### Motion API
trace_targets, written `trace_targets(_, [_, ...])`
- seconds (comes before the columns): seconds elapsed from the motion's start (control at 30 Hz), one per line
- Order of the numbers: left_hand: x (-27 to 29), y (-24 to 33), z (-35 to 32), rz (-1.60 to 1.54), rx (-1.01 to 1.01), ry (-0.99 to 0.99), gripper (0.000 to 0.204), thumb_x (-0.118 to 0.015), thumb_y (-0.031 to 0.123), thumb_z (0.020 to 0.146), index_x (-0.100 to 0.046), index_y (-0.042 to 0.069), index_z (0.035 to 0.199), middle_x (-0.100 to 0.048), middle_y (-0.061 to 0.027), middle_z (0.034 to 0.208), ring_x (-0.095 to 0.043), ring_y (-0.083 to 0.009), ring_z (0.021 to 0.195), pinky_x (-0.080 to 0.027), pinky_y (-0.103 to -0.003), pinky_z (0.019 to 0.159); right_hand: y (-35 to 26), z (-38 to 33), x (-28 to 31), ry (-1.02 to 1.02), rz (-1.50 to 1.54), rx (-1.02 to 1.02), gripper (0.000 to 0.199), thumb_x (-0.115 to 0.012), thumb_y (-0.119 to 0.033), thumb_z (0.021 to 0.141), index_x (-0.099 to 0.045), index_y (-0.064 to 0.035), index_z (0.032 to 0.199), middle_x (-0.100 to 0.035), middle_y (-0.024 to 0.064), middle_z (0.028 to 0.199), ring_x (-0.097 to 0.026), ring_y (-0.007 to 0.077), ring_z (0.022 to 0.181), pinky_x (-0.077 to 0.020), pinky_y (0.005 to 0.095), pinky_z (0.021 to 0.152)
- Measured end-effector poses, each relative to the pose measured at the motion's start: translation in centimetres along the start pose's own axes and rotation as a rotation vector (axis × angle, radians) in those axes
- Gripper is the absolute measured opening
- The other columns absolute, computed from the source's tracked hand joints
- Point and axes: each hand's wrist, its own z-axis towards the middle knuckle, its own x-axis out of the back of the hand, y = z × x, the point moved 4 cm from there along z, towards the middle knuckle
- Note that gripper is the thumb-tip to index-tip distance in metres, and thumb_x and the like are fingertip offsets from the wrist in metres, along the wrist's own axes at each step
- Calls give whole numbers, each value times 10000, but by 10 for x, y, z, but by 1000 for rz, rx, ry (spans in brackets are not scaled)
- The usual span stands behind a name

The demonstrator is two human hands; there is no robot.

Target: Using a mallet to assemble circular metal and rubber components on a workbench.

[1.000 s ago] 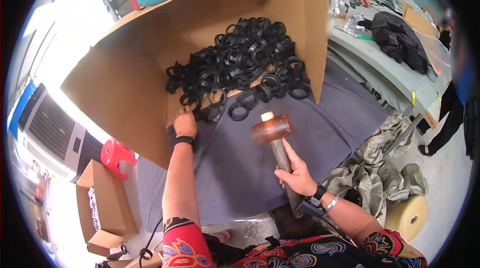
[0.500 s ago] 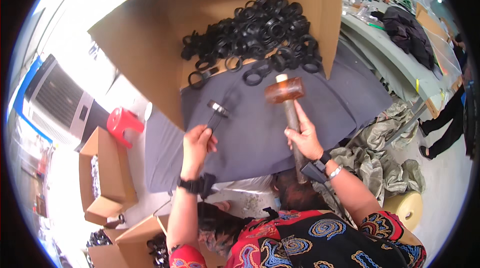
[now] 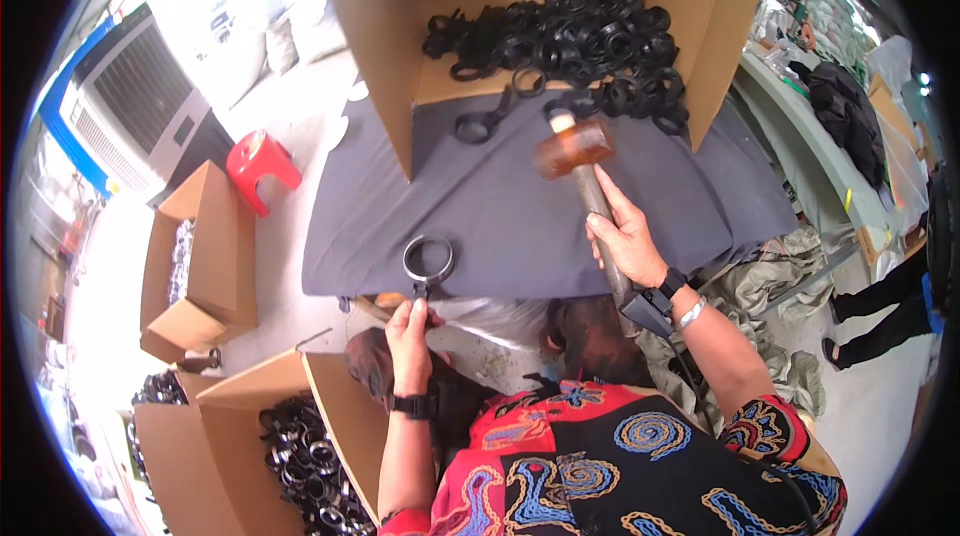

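My left hand [image 3: 408,341] pinches the short stem of a black ring-shaped part [image 3: 426,283]. This ring faces up at the near edge of the dark cloth-covered table [image 3: 500,211]. In my right hand [image 3: 630,236] is a mallet, gripped by its handle, its brown head [image 3: 574,149] raised over the cloth with a pale stub at the top. Farther back, a heap of similar black rings [image 3: 590,31] fills part of a large cardboard box [image 3: 375,56] lying open toward me. One loose ring [image 3: 474,128] rests on the cloth near the heap.
A cardboard box [image 3: 215,446] at lower left contains more shiny black rings [image 3: 312,466]. Another carton [image 3: 215,256] and a red stool [image 3: 262,166] stand on the floor at left. Crumpled sacking [image 3: 770,306] lies at right, where a person's dark-trousered legs [image 3: 885,306] show.
My left hand has come down nearer to me with the ring, which now shows its round opening. My right hand keeps the mallet up. The whole view has shifted, showing more of the lower-left box.
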Motion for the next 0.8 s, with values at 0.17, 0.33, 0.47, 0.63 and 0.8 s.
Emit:
trace_targets(0.17, [0,-7,7,-66,-25,-98,232,-596,235,922,-632,40,801,-613,-26,702,-570,-112,677,-442,-265,688,-45,4,-55,-263,-176,46,643,-540,-132,931,-236,-180,1496,-562,0,904,-489,33,534,-465,203,502])
trace_targets(0.33, [1,-9,6,-29,8,-63,252,-611,255,915,-637,45,778,-624,-26,698,-572,-111,674,-442,-263,686,-97,23,-106,-295,-412,720,678,-564,-64,882,-254,-141,1480,-629,183,882,-609,311,644,-483,338,647])
trace_targets(0.47, [-2,-6,4,-41,11,-59,249,-620,253,909,-641,47,770,-633,-27,697,-578,-113,671,-446,-263,688,-100,32,-131,-231,-400,789,693,-572,-66,870,-247,-136,1479,-602,249,854,-618,382,722,-479,382,677])
trace_targets(0.63, [4,-13,0,24,44,-33,231,-606,200,910,-639,38,748,-632,-29,701,-585,-107,675,-456,-267,695,-27,52,-141,-452,-441,130,652,-556,-92,888,-259,-81,1469,-627,247,957,-635,280,739,-494,357,731])
trace_targets(0.8, [3,-9,5,-24,-2,-72,243,-621,233,910,-648,38,769,-646,-38,712,-586,-111,680,-454,-267,707,-90,44,-116,-277,-250,348,623,-546,-94,906,-262,-10,1454,-514,195,1345,-581,172,1084,-439,295,918])
